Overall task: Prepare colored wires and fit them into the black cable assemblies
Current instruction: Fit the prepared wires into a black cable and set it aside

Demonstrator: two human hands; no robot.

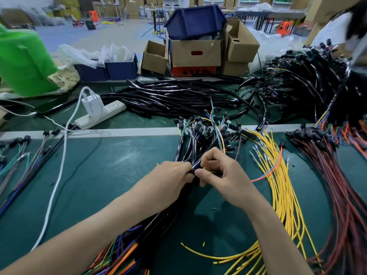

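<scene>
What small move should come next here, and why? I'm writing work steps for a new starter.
Probably feed the wire further into the sleeve. The left hand grips the bundle of black cable assemblies, and the right hand pinches the end of one black sleeve, with a glimpse of yellow between its fingers. The loose yellow wires lie just to its right.
</scene>
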